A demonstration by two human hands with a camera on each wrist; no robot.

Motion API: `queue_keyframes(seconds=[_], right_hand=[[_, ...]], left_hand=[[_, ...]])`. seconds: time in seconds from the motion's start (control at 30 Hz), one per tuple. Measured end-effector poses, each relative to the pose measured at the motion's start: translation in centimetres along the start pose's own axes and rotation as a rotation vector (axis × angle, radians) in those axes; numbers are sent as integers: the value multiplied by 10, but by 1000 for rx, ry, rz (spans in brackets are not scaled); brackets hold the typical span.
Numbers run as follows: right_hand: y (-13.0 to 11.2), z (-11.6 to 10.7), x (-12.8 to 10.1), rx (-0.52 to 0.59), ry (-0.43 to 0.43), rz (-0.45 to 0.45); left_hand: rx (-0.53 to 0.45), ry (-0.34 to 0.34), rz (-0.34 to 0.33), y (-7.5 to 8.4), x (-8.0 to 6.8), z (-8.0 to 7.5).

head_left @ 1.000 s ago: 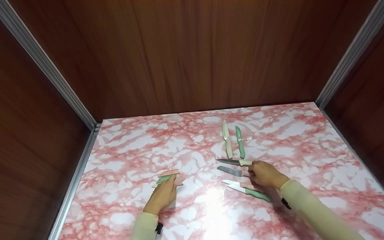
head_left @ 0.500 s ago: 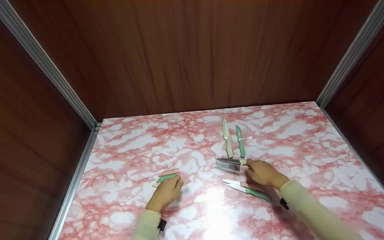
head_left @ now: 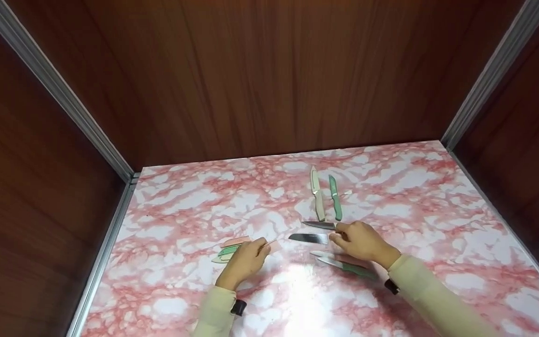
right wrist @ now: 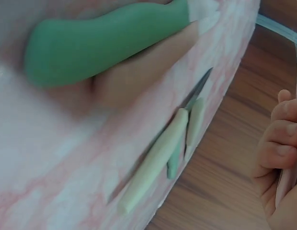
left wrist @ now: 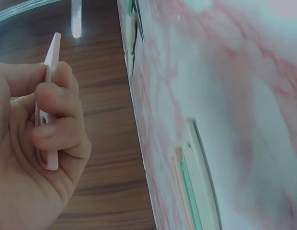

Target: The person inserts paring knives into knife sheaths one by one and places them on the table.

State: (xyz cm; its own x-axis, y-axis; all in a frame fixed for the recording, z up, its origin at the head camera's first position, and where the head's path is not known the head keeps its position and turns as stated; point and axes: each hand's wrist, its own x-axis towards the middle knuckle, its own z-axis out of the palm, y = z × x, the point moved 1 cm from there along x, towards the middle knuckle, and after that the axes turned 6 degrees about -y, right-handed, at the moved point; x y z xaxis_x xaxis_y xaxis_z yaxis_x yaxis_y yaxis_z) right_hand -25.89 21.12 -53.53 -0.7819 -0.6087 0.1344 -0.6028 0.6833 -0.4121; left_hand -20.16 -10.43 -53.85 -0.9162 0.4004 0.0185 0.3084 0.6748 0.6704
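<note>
My left hand [head_left: 246,260] holds a pink knife sheath [left wrist: 52,52] above the table, the fingers curled round it. Facing it, my right hand [head_left: 363,241] grips the pink handle [right wrist: 287,187] of a knife, whose broad steel blade [head_left: 308,238] points left toward the sheath. Sheath and blade are apart. Beneath the left hand lie a pink sheath [head_left: 235,241], a green sheath [head_left: 228,250] and a cream sheath [left wrist: 203,177]. A cream-handled knife [right wrist: 153,163] rests on the table just beyond the right hand, its handle partly covered in the head view.
Two white-bladed knives lie nearer me, one with a green handle [right wrist: 105,43], one with a pink handle [head_left: 351,260]. Farther back are a cream knife [head_left: 316,192] and a green knife [head_left: 335,196]. Wooden panels [head_left: 269,79] enclose the pink-and-white table [head_left: 180,224].
My right hand has raised the pink-handled knife off the table and swung its blade level, toward the left. The left hand has lifted the pink sheath and come right, toward the blade.
</note>
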Motion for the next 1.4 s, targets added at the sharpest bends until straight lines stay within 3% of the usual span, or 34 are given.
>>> queue_keyframes(seconds=[0.4,0.93,1.4], right_hand=[[-12,-6,2,35,1,-45],[-16,-8,4,35,-21,-99],[-19,-11,3,-18,36,-203]], left_hand=[[-25,-27,20,9,5,1],[-7,-13,54,10,4,0],[-11,-19,61,11,3,-3]])
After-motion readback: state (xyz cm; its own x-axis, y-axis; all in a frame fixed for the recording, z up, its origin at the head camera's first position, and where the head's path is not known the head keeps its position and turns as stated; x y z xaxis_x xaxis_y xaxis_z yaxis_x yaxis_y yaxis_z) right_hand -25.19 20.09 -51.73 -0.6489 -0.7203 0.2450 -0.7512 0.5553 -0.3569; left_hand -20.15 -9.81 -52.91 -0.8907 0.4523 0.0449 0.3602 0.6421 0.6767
